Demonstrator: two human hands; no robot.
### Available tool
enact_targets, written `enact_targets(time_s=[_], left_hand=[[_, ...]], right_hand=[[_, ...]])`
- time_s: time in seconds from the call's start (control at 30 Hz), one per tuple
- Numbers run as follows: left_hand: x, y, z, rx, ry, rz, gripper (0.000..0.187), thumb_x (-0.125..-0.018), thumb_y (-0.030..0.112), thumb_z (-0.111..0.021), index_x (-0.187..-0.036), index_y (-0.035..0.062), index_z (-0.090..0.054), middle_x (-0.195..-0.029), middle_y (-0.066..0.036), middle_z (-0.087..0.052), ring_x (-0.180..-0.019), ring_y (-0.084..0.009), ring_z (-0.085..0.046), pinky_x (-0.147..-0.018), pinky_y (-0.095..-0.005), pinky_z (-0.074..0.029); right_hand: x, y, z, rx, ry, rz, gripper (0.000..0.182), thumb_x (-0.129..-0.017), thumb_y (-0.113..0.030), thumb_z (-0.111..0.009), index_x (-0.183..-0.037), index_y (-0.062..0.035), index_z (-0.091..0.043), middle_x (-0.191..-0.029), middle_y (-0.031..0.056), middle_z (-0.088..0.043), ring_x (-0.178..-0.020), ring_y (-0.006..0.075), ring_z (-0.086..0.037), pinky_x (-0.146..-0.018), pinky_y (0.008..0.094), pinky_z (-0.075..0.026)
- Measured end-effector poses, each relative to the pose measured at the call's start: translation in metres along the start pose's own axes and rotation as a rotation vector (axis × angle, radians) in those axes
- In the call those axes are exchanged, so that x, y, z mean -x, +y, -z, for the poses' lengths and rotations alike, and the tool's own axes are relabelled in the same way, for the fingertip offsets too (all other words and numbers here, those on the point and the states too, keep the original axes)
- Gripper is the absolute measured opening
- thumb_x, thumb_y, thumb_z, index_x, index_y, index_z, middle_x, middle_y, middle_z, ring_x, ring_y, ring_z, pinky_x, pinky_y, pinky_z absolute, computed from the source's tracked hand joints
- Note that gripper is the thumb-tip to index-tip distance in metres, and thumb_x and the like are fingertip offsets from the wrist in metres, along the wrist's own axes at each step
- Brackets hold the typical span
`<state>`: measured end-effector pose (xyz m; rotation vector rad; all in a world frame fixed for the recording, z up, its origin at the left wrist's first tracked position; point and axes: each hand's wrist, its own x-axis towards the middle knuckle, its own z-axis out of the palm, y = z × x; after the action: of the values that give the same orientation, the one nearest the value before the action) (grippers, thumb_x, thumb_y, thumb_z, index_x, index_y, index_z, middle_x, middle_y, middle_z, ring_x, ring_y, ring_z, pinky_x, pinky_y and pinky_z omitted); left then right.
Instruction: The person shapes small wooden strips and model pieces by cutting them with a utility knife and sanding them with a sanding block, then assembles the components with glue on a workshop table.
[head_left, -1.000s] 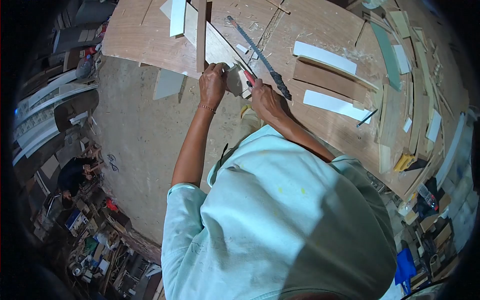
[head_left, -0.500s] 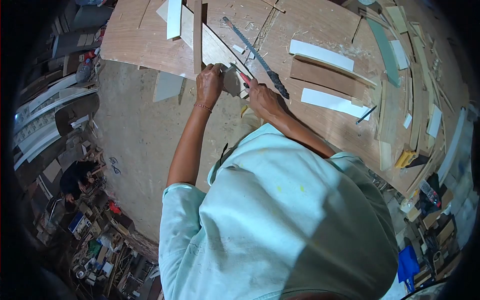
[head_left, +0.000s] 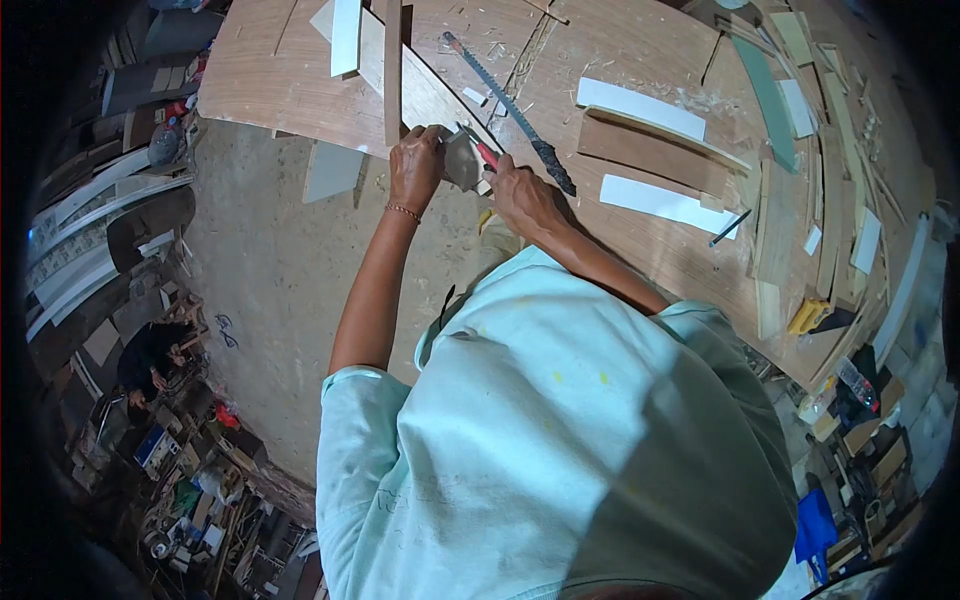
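Observation:
My left hand (head_left: 415, 165) is closed around the near end of a narrow brown wooden strip (head_left: 393, 75), which points away from me over the table edge. Fingers of my right hand (head_left: 528, 200) wrap a slim red-handled tool (head_left: 486, 154). Its thin, dark tip points up and left, close to my left fingertips; the exact kind of tool is too small to make out. Beneath both hands lies a pale wooden board (head_left: 430, 90) set at a slant. A saw blade (head_left: 500, 98) with a black-wrapped handle rests just right of the board.
On the wooden table (head_left: 250, 70) lie white strips (head_left: 665, 205), a brown board (head_left: 650, 155), a dark pencil-like stick (head_left: 730, 229) and shavings. Wood offcuts and a yellow tool (head_left: 808, 316) line the right edge. Another person (head_left: 155, 365) sits at lower left among clutter.
Both hands and the red-handled tool stay in nearly the same place. The whole view has shifted very slightly to the left.

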<state>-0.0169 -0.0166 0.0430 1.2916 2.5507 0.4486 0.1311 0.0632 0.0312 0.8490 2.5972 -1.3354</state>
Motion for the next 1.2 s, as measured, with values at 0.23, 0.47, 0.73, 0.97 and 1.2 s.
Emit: enact_targets(time_s=[0.23, 0.47, 0.73, 0.97, 1.2], left_hand=[[-0.002, 0.001, 0.001, -0.008, 0.022, -0.036, 0.017, -0.071, 0.008, -0.056, -0.088, 0.0039, -0.059, -0.082, -0.014, -0.059, -0.073, -0.0299, -0.057, -0.065, -0.036, -0.045], [-0.003, -0.004, -0.002, -0.039, 0.029, -0.046, 0.016, -0.07, 0.009, -0.057, -0.086, 0.0048, -0.06, -0.08, -0.014, -0.059, -0.073, -0.0296, -0.057, -0.064, -0.0363, -0.045], [-0.002, -0.002, -0.002, -0.046, 0.012, -0.038, 0.016, -0.07, 0.008, -0.057, -0.085, 0.005, -0.06, -0.079, -0.014, -0.059, -0.073, -0.03, -0.057, -0.064, -0.0368, -0.045], [-0.004, -0.002, -0.001, -0.049, 0.005, -0.023, 0.017, -0.07, 0.008, -0.057, -0.086, 0.0036, -0.06, -0.08, -0.014, -0.059, -0.073, -0.03, -0.057, -0.065, -0.0366, -0.045], [-0.001, 0.001, 0.003, -0.038, -0.006, -0.028, 0.017, -0.07, 0.008, -0.056, -0.087, 0.0032, -0.059, -0.082, -0.013, -0.059, -0.074, -0.0297, -0.057, -0.065, -0.0359, -0.045]], right_hand=[[-0.002, 0.008, -0.011, 0.084, 0.1, 0.034, 0.023, -0.084, -0.02, -0.042, -0.082, 0.0029, -0.042, -0.062, 0.0249, -0.054, -0.061, 0.0372, -0.058, -0.053, 0.0431, -0.046], [-0.001, -0.002, 0.002, 0.023, 0.007, -0.029, 0.028, -0.086, -0.023, -0.039, -0.088, 0.0056, -0.041, -0.067, 0.0274, -0.055, -0.067, 0.0415, -0.056, -0.058, 0.0457, -0.044], [-0.004, 0.006, 0.0, 0.034, 0.047, 0.032, 0.031, -0.085, -0.024, -0.042, -0.087, 0.0066, -0.044, -0.063, 0.0254, -0.055, -0.061, 0.0396, -0.057, -0.053, 0.044, -0.044], [-0.003, 0.0, 0.008, 0.007, -0.033, -0.021, 0.031, -0.086, -0.024, -0.041, -0.089, 0.0061, -0.041, -0.067, 0.0276, -0.055, -0.066, 0.0409, -0.057, -0.056, 0.0448, -0.044], [-0.008, 0.009, -0.001, 0.044, -0.022, -0.013, 0.033, -0.086, -0.027, -0.041, -0.089, 0.0056, -0.041, -0.069, 0.0277, -0.055, -0.069, 0.0409, -0.056, -0.059, 0.0464, -0.043]])
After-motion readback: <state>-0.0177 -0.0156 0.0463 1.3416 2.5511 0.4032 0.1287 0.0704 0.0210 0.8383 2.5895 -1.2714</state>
